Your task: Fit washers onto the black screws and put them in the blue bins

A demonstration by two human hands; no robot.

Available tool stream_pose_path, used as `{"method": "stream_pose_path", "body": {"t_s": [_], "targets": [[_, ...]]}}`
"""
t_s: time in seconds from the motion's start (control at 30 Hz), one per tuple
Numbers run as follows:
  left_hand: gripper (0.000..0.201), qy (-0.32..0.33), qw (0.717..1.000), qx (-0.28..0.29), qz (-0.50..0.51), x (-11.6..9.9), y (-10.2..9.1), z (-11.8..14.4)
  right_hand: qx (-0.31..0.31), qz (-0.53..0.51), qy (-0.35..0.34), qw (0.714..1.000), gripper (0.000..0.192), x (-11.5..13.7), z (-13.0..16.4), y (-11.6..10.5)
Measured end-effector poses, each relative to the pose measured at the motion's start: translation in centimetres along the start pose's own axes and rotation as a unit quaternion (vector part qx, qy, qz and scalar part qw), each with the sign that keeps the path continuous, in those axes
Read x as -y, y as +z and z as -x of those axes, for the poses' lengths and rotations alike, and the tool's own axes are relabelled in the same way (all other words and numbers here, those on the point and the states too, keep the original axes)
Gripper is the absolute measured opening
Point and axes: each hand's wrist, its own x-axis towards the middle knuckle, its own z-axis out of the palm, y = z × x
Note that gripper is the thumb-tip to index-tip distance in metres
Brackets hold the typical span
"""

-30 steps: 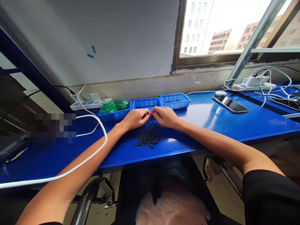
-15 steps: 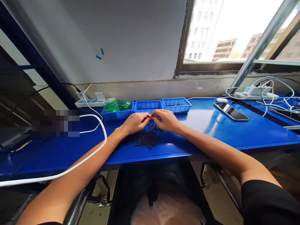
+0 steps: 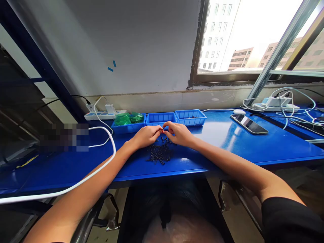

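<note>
My left hand (image 3: 147,136) and my right hand (image 3: 179,134) meet at their fingertips above the blue table. A small dark screw (image 3: 162,129) shows between them, mostly covered by the fingers. The left thumb and forefinger are pinched at one end of it, while the right fingers curl around the other. Right below lies a loose pile of black screws (image 3: 160,154), with several more scattered close under the hands.
Behind the hands stand three blue bins: one with green bags (image 3: 124,119), a middle bin (image 3: 162,118), and one with a few dark bits (image 3: 191,118). A phone (image 3: 249,124) lies at right. A white cable (image 3: 111,158) crosses over my left forearm.
The view has tilted slightly, so everything sits a little lower. My fingers have shifted around the small screw, which shows more clearly now. The pile looks the same.
</note>
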Motion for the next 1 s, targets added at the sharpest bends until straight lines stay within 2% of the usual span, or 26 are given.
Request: {"method": "stream_pose_path", "body": {"t_s": [0.23, 0.63, 0.8, 1.0], "targets": [[0.027, 0.008, 1.000, 0.022, -0.010, 0.07, 0.03, 0.02, 0.007, 0.014, -0.013, 1.000, 0.013, -0.23, -0.07, -0.01], [0.027, -0.025, 1.000, 0.012, -0.005, -0.41, -0.34, 0.15, 0.026, 0.054, 0.058, 0.997, 0.013, 0.46, -0.25, -0.55], [0.029, -0.019, 1.000, 0.003, -0.019, -0.40, -0.36, 0.14, 0.011, 0.039, 0.046, 0.998, 0.008, 0.44, -0.14, -0.53], [0.029, -0.026, 1.000, 0.012, -0.012, -0.35, -0.31, 0.07, 0.010, 0.032, 0.019, 0.999, 0.012, 0.35, -0.10, -0.52]]}}
